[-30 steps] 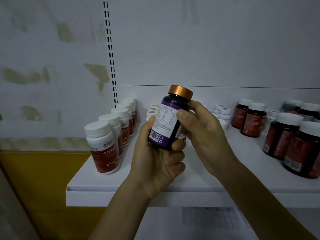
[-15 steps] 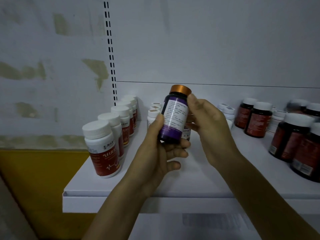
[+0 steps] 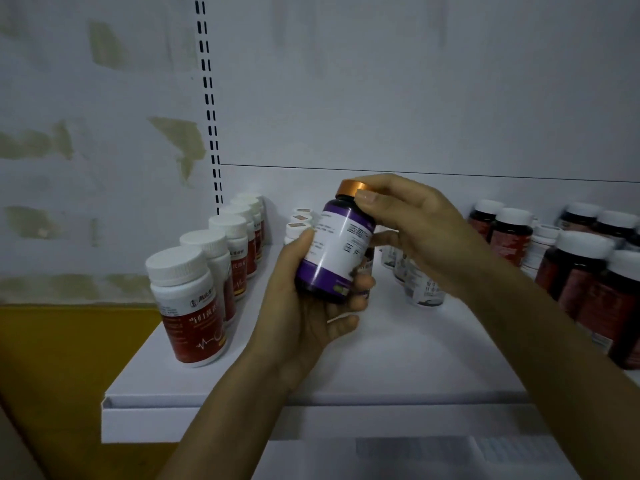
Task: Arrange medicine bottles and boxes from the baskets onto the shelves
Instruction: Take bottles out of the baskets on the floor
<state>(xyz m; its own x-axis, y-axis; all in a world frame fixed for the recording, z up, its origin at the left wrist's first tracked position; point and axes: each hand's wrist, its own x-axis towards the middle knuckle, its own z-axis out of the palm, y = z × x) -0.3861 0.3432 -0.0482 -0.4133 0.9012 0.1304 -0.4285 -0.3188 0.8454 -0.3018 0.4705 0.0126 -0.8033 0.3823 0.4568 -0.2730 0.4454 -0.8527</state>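
Left hand: my left hand (image 3: 304,317) cradles the lower half of the purple-label bottle (image 3: 337,251), thumb up its left side and fingers curled under and around the base. I take the weight here so the other hand can turn it.
Right hand: my right hand (image 3: 426,230) pinches the top, thumb on the front of the copper cap (image 3: 349,188) and fingers wrapped behind. I judge this is to bring the label round to face out.
Bottle: it is in the air, leaning a little to the right and touching nothing but my hands, above the bare middle lane of the shelf (image 3: 415,358).
Step in hand: it is not yet set down. The open lane below looks like the place for it.
Left neighbours: a row of red-label white bottles (image 3: 187,306) runs front to back just beside my left wrist. A careless elbow could tip the front one.
Right neighbours: dark white-capped bottles (image 3: 575,271) crowd the right side, near my forearm.
Under my right hand: a few small printed bottles (image 3: 422,289) stand partly hidden, and they narrow the lane.
Further back: small white bottles (image 3: 299,220) stand behind the held one, so I cannot push it all the way in.
Behind all: the slotted upright (image 3: 209,109) and the plain back panel (image 3: 415,98).
Baskets: none in view.
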